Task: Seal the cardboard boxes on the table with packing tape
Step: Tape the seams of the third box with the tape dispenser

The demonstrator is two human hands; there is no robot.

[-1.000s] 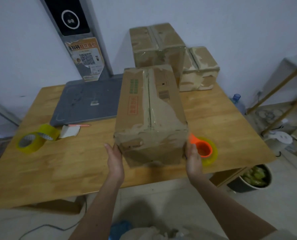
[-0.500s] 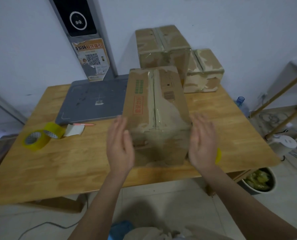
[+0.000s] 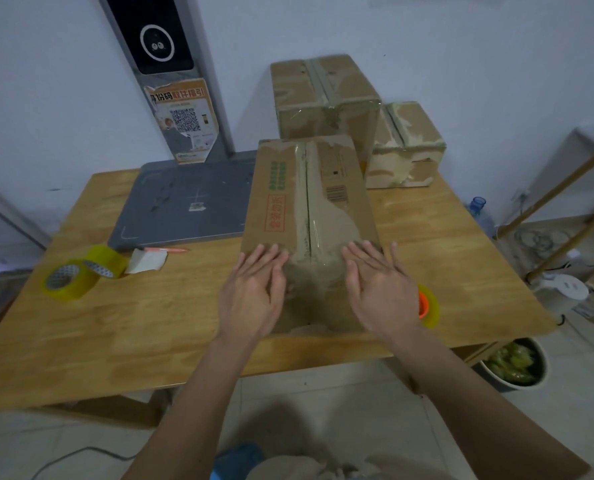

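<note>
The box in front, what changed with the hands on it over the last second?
Both hands let go of the front box's sides, where they gripped it near its near end. Left hand and right hand rose and now lie flat, fingers straight, over its near top edge. The box, the tape rolls and the rear boxes stayed put.

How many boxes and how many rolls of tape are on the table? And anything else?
Cardboard boxes: 3, near box, tall box, small box
Tape rolls: 3, two yellow rolls, one with orange core
Grey mat: 1
Pen: 1
Paper scrap: 1
Total: 9
</note>
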